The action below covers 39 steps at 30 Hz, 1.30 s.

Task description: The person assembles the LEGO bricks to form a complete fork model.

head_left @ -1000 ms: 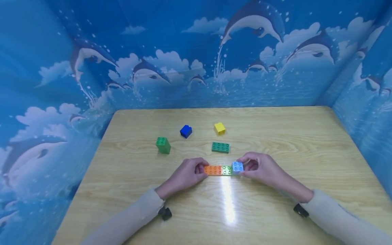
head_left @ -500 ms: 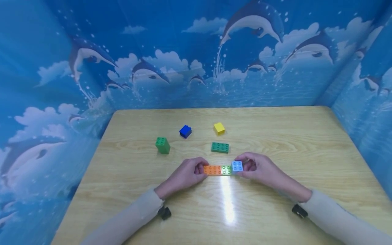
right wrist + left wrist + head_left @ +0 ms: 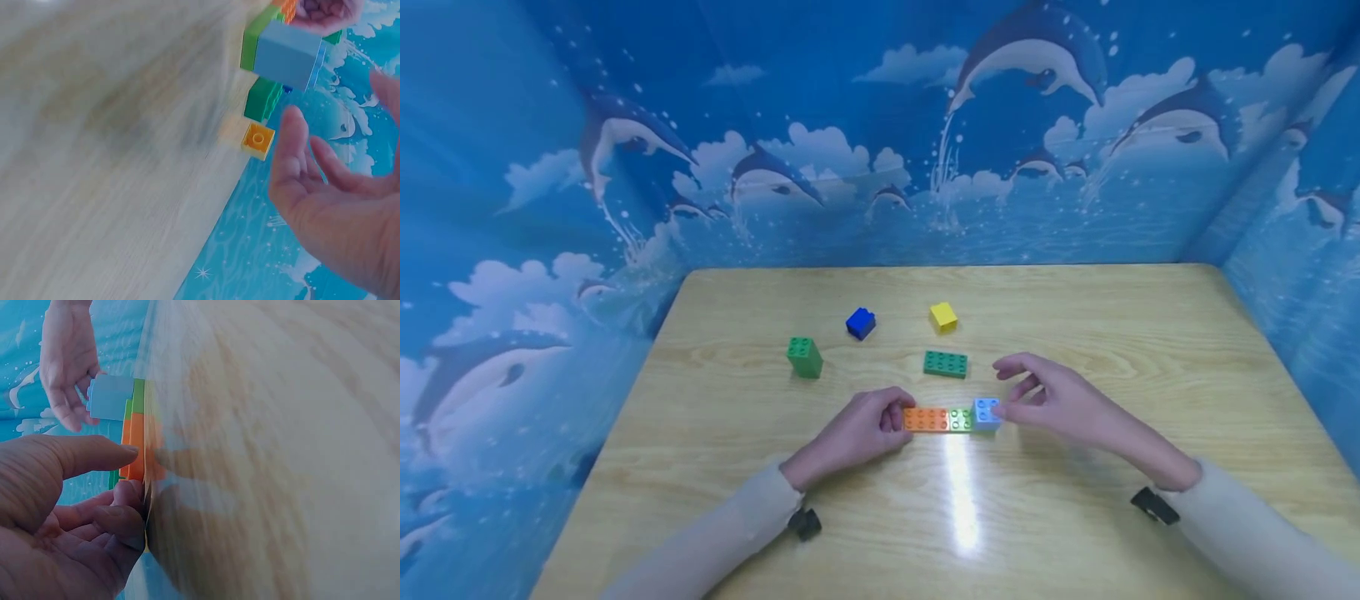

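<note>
My left hand [image 3: 859, 427] pinches the left end of a flat orange brick [image 3: 927, 420] between thumb and fingers. At its right end lies a light green brick [image 3: 960, 420], with a light blue brick [image 3: 986, 413] standing on the far right of this row. In the left wrist view the light blue brick [image 3: 114, 397] sits on the light green one [image 3: 138, 395], studs pointing away from the table. Beside it my right hand [image 3: 1063, 402] has its fingers spread and holds nothing; the thumb overlaps the light blue brick's right edge in the head view.
Behind the row lies a dark green flat brick [image 3: 946, 364]. Farther back are a yellow brick [image 3: 943, 317] on its side and a blue brick [image 3: 861, 323]. A tall green brick [image 3: 805, 357] stands at left. A dolphin-printed curtain [image 3: 850, 217] hangs behind the wooden table [image 3: 730, 417].
My right hand has let go of the light blue brick, its fingers opening and pulling back to the right. The left hand keeps its hold on the orange brick.
</note>
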### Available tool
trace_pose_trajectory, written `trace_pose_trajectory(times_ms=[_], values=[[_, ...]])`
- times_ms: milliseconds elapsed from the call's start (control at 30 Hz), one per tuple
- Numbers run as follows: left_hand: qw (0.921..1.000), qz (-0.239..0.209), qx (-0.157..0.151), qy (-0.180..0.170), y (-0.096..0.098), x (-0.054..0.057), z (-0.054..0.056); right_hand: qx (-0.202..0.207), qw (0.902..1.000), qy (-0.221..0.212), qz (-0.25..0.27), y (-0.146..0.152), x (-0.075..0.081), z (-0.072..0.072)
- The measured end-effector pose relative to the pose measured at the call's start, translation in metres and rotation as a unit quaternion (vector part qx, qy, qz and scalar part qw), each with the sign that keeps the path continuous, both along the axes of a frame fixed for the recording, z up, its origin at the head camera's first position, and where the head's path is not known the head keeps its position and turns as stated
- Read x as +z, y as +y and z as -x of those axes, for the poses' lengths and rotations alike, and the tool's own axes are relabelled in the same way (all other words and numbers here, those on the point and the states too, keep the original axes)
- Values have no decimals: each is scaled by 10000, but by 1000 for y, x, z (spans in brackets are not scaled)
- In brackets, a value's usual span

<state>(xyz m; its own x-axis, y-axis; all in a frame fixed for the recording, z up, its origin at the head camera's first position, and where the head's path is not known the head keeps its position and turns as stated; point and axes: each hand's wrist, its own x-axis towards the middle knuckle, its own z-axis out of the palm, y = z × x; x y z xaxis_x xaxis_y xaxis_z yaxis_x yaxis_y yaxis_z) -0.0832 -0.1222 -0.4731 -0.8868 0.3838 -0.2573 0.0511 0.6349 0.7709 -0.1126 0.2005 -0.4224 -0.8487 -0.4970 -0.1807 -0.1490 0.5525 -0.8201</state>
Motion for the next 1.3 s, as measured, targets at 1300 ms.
trace_pose_trajectory(times_ms=[1300], values=[[9998, -26, -24, 194, -1, -5, 2, -603, 9925, -55, -1066, -79, -25, 128]])
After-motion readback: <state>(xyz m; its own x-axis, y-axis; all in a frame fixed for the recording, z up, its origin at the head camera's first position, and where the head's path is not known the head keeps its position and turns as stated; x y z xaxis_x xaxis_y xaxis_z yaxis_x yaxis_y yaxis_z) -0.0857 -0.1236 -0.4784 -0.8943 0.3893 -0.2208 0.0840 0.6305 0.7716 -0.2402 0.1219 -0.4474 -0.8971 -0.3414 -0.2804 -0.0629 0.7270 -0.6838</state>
